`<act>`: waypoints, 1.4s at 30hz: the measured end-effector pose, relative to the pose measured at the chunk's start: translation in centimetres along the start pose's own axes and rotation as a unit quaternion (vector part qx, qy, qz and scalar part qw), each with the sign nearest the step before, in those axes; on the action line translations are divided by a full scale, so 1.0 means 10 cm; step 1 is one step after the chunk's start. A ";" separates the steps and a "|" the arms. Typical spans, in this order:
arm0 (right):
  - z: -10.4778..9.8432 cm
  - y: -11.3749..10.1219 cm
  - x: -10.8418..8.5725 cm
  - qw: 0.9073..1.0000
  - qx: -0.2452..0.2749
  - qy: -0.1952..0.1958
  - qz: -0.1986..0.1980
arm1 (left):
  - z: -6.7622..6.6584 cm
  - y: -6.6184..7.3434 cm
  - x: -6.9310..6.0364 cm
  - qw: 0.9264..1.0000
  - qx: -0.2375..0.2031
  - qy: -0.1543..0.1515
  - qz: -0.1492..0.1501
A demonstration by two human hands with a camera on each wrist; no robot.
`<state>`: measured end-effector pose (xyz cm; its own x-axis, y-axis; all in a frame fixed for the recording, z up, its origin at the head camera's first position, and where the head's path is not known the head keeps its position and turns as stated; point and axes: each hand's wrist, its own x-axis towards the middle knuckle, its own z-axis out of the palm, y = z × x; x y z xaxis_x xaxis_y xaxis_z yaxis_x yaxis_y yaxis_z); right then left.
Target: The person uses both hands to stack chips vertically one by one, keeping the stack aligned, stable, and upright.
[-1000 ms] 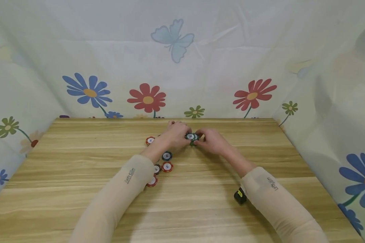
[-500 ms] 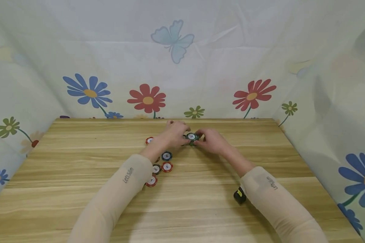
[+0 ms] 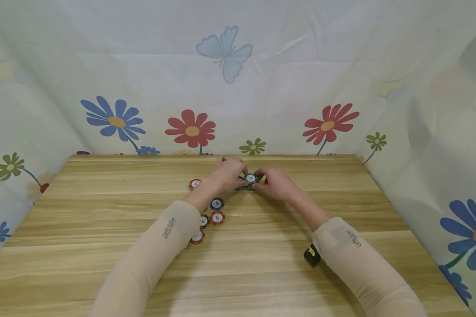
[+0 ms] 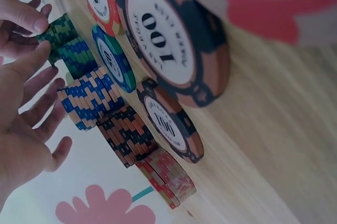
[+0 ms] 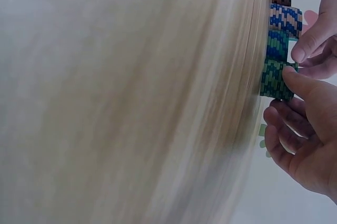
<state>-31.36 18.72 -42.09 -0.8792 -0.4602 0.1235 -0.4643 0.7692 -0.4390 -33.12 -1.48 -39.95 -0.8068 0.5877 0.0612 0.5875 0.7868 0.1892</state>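
Note:
In the head view, the right hand (image 3: 278,184) pinches a stack of green chips (image 3: 251,178) between thumb and fingers. Close to its left side is the left hand (image 3: 227,174), fingers loosely bent. The right wrist view shows the right thumb on the green stack (image 5: 275,80) and fingers beneath its far side. A blue-green stack (image 4: 79,58) stands beside the green one in the left wrist view, followed by blue-and-beige (image 4: 92,98), dark-and-brown (image 4: 128,135) and red (image 4: 167,177) stacks. The left hand (image 4: 23,108) holds nothing visible; whether its thumb touches the green stack is unclear.
Loose chips lie left of centre, including a blue one (image 3: 217,204) and a red one (image 3: 217,218); the left forearm covers part of that group. A small black object with a yellow mark (image 3: 312,255) lies beside the right sleeve. Flowered cloth surrounds the wooden table (image 3: 262,273).
The left hand has shifted slightly left, away from the green stack. The overlapping green chips on top now look like one aligned chip. The right hand has kept its place.

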 end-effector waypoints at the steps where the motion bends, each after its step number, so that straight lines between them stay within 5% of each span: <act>1: 0.00 0.00 0.00 1.000 0.001 0.000 0.001 | 0.00 0.00 0.00 1.000 0.001 -0.001 -0.001; 21: -0.03 -0.03 0.01 0.999 0.030 -0.021 0.031 | -0.01 -0.03 -0.04 1.000 -0.008 0.002 0.001; 33: -0.03 -0.03 0.01 0.999 0.018 -0.017 0.024 | -0.14 -0.10 -0.33 0.999 -0.018 0.037 0.027; 42: -0.02 -0.03 0.01 0.999 0.016 -0.013 0.028 | -0.14 -0.13 -0.57 0.996 -0.001 0.028 0.083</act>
<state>-31.30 18.49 -41.78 -0.9002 -0.4291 0.0745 -0.4106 0.7793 -0.4733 -29.39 -6.12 -39.14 -0.7009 0.6981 0.1462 0.7129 0.6793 0.1741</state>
